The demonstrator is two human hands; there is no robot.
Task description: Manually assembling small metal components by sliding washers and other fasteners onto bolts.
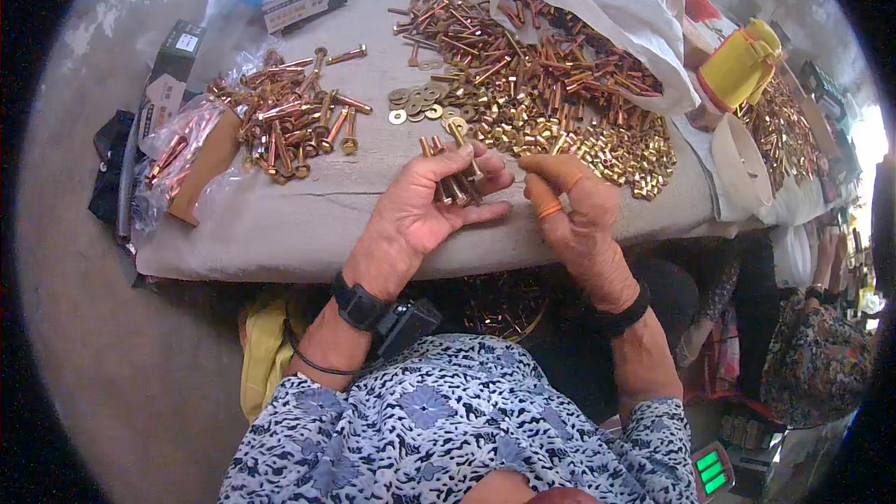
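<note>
My left hand (415, 201) is closed round several brass-coloured bolts (455, 189), which poke up between its thumb and fingers above the table's near edge. To its right, my right hand (579, 210) is curled, with orange covers on its fingers and the fingertips pointing toward the left hand. Whether anything small sits between those fingertips I cannot make out. Right behind the hands lie a heap of gold-coloured nuts (607, 151) and a small pile of flat washers (420, 101). Farther back spreads a big heap of loose bolts (560, 65).
On the left, bolts fitted with washers (299, 117) are piled beside a clear plastic bag (173, 145) and a cardboard piece (205, 168). White sheeting (607, 0) overhangs the bolt heap. A yellow container (740, 63) and a white bowl (737, 163) stand at the right.
</note>
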